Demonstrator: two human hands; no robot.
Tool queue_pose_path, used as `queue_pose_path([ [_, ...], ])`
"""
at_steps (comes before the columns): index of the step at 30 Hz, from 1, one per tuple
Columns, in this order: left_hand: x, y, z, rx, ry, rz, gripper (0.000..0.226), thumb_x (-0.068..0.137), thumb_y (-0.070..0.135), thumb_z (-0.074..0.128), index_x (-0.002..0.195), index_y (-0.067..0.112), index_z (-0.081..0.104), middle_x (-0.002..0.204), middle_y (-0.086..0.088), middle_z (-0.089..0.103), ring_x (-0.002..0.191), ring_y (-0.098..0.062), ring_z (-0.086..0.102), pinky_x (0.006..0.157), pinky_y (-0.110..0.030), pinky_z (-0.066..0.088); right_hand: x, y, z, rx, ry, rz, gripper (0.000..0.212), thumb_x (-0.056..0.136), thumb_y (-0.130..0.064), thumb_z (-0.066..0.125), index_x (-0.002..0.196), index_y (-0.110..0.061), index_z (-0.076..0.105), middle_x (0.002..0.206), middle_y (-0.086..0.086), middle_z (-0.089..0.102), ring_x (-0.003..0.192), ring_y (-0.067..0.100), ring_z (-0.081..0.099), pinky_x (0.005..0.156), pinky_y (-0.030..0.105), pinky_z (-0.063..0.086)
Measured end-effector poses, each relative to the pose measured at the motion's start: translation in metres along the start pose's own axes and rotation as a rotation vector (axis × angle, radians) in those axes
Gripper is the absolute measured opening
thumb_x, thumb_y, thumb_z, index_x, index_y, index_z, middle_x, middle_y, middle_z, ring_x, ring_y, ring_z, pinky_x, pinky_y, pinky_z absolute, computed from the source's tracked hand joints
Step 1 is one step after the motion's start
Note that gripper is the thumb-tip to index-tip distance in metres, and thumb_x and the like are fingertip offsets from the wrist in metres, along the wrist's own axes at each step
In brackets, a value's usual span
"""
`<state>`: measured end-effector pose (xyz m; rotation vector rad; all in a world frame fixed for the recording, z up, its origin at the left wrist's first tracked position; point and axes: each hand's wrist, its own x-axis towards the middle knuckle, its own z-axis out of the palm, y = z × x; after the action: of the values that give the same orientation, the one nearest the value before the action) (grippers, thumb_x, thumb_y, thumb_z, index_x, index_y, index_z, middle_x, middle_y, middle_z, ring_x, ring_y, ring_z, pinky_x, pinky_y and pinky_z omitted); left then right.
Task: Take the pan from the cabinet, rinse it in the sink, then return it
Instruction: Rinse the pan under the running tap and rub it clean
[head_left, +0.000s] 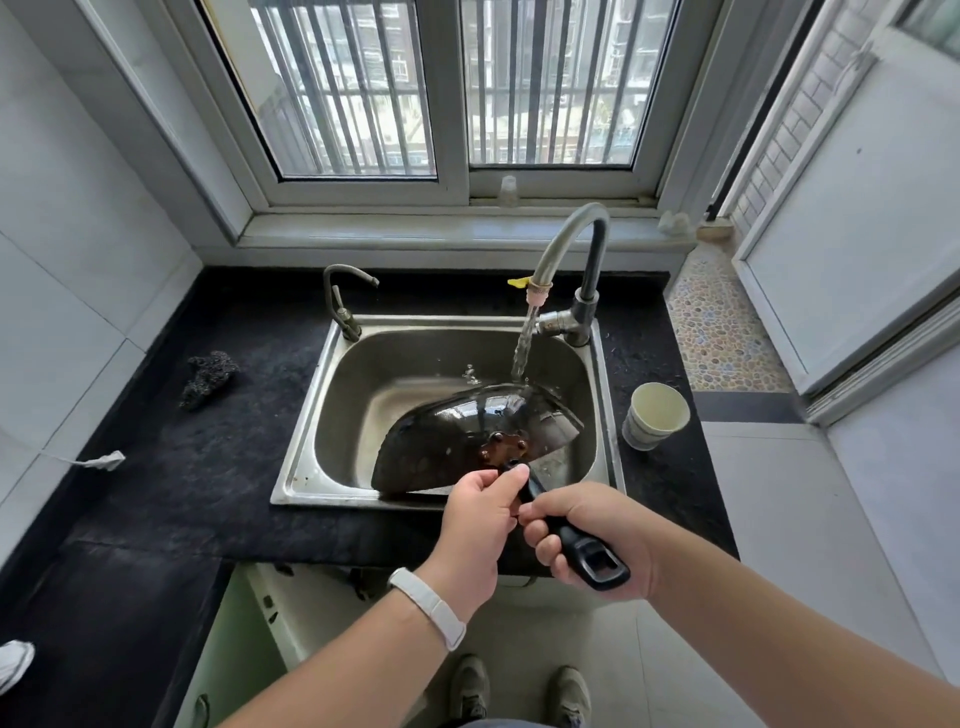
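A dark pan (457, 431) is tilted on its side inside the steel sink (306, 441), its far rim under the water stream. Water runs from the tall faucet (571, 249) onto that rim. My left hand (480, 512) grips the upper part of the black handle near the pan's rivets. My right hand (587, 535) is closed around the lower end of the handle (597, 564), whose hanging loop sticks out past my fingers. The cabinet front (311, 613) below the counter shows beneath my arms.
A black countertop (182, 467) surrounds the sink. A dark scouring pad (208, 376) lies on the left, a paper cup (655, 415) stands right of the sink, and a small second tap (343, 301) rises at the sink's back left. The window is behind.
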<state>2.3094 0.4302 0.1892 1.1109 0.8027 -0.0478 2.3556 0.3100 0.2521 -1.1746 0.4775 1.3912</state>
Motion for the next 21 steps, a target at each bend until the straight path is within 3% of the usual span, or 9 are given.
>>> queue_pose_path([
  [2,0.001,0.0,0.004,0.009,-0.016,-0.007,0.033,0.087,0.028,0.07,0.108,0.005,0.059,0.071,-0.002,0.06,0.066,-0.014,0.056,0.073,-0.033,0.05,-0.003,0.0,-0.003,0.031,0.004,-0.004,0.013,0.1,-0.012,0.051,0.09,-0.008,0.059,0.06,0.001,0.055,0.041,0.008,0.051,0.034,0.016,0.044],
  [7,0.006,0.004,0.014,0.035,-0.034,-0.018,0.034,0.087,0.027,0.07,0.109,0.005,0.057,0.071,-0.003,0.059,0.061,-0.012,0.054,0.062,-0.027,0.049,-0.006,-0.002,-0.006,0.111,0.018,-0.023,0.017,0.101,-0.013,0.05,0.086,-0.009,0.058,0.06,0.001,0.055,0.04,0.008,0.052,0.034,0.015,0.044],
  [12,0.01,0.003,0.019,0.057,-0.046,-0.013,0.035,0.084,0.029,0.073,0.107,0.008,0.057,0.073,-0.003,0.06,0.064,-0.012,0.056,0.066,-0.03,0.05,-0.008,0.0,-0.01,0.162,0.029,-0.057,0.017,0.101,-0.013,0.05,0.086,-0.009,0.058,0.061,0.002,0.055,0.04,0.009,0.052,0.035,0.016,0.044],
  [21,0.013,0.008,0.029,0.064,-0.103,0.033,0.032,0.085,0.025,0.073,0.106,0.007,0.057,0.072,-0.002,0.058,0.057,-0.009,0.055,0.059,-0.026,0.05,-0.009,0.0,-0.017,0.215,0.009,-0.1,0.018,0.099,-0.013,0.052,0.083,-0.009,0.057,0.062,0.0,0.052,0.039,0.007,0.05,0.034,0.016,0.043],
])
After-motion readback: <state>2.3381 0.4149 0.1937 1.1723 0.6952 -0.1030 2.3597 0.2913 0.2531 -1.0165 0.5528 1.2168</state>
